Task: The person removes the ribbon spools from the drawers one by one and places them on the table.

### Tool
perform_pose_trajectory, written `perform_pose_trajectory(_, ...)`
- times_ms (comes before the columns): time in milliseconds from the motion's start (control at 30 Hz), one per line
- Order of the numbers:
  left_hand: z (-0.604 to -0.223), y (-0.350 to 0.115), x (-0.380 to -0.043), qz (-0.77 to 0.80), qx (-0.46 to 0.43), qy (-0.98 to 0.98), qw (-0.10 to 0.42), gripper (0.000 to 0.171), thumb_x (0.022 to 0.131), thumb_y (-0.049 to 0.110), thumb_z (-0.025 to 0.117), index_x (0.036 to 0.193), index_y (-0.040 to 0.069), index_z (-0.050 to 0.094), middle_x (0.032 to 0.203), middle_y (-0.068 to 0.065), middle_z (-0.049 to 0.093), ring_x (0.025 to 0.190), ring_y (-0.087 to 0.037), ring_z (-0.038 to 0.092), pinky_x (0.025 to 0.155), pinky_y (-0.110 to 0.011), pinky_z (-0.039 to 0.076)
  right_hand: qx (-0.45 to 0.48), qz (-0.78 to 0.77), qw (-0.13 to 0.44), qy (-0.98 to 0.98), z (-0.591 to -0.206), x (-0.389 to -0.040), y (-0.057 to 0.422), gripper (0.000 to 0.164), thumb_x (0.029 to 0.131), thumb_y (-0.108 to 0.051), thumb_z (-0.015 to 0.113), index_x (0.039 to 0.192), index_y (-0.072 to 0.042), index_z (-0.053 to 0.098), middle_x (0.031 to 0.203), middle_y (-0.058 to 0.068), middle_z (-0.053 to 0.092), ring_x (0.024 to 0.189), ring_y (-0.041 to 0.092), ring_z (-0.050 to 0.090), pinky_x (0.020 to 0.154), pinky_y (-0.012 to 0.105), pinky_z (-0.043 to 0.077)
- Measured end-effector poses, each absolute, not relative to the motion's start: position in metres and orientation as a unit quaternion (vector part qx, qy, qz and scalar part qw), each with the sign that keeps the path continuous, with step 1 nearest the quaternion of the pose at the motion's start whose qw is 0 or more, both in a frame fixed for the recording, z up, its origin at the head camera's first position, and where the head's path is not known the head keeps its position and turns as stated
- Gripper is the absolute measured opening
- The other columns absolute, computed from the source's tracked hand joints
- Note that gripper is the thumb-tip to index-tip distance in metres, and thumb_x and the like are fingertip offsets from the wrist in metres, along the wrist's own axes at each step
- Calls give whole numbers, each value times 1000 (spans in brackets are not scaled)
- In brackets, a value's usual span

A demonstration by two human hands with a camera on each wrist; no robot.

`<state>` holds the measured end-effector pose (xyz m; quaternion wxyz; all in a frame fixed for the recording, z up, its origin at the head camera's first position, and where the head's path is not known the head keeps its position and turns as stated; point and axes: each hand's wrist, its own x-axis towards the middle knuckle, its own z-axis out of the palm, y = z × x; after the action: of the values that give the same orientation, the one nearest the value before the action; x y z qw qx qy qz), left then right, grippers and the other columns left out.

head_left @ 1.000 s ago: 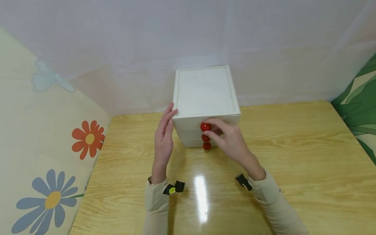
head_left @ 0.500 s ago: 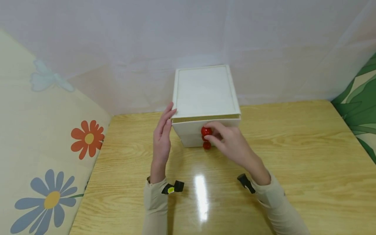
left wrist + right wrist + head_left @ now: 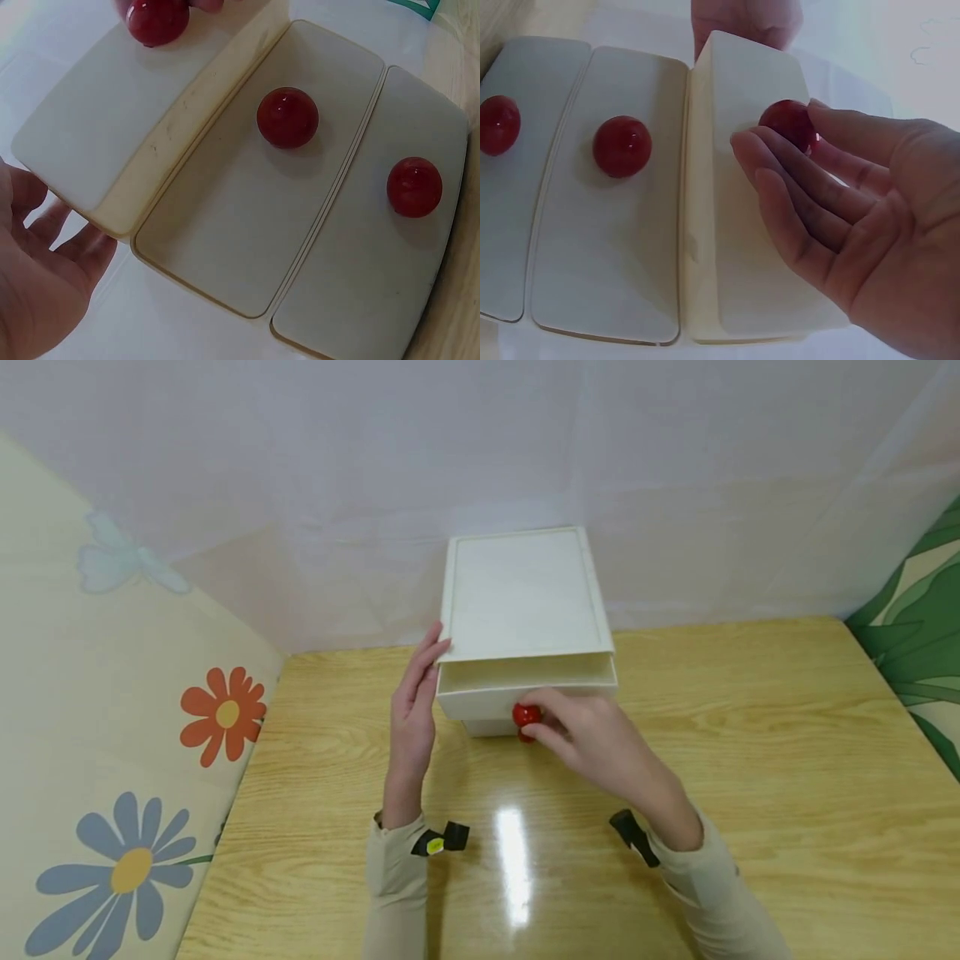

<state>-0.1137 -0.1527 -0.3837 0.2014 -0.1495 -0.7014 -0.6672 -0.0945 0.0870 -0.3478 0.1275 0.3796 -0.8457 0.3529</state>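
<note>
A small white chest of drawers (image 3: pixel 525 593) has three drawers, each with a round red knob. Its top drawer (image 3: pixel 480 703) is pulled partway out, and the part of its inside that shows is bare. My right hand (image 3: pixel 592 735) pinches the top drawer's knob (image 3: pixel 787 124) between thumb and fingers. At the chest's left side, my left hand (image 3: pixel 414 710) rests with fingers extended against the front corner. In the left wrist view the middle knob (image 3: pixel 288 118) and bottom knob (image 3: pixel 414 187) sit on drawers that are closed.
The chest stands on a wood-grain table (image 3: pixel 750 760), close to a pale cloth backdrop (image 3: pixel 360 485). A panel with painted flowers (image 3: pixel 228 714) stands at the left, and one with green leaves (image 3: pixel 922 635) at the right. Black cameras (image 3: pixel 456 836) are strapped at both wrists.
The top drawer has slid out toward me from fully closed, with my right hand pulling its knob. My left hand has stayed at the chest's left side.
</note>
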Motion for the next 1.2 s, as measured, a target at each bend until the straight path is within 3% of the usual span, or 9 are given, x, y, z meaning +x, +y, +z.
perform_pose_trajectory(267,-383,-152,-113,-671,-143,-700,199,36,111,6,40,139,-7,58,161,-5,45,151,-18,34,126,-39,26,397,322,115,-852,-341,-86,89,26,92,-8,78,116,-3,68,89,6,74,62,7,58,56,18,52)
perform_pose_trajectory(900,-381,-153,-112,-673,-147,-699,192,39,112,17,42,139,-6,58,161,-3,44,152,-19,33,125,-42,28,417,282,125,-855,-333,-68,91,24,93,-9,77,114,-5,66,84,-1,70,64,6,54,58,21,53)
perform_pose_trajectory(1200,-382,-155,-110,-617,-225,-715,238,47,112,20,31,132,-9,63,144,-18,59,151,-31,33,127,-49,20,429,271,131,-852,-331,-61,92,25,92,-4,76,113,-6,62,77,-3,63,61,5,50,54,21,49)
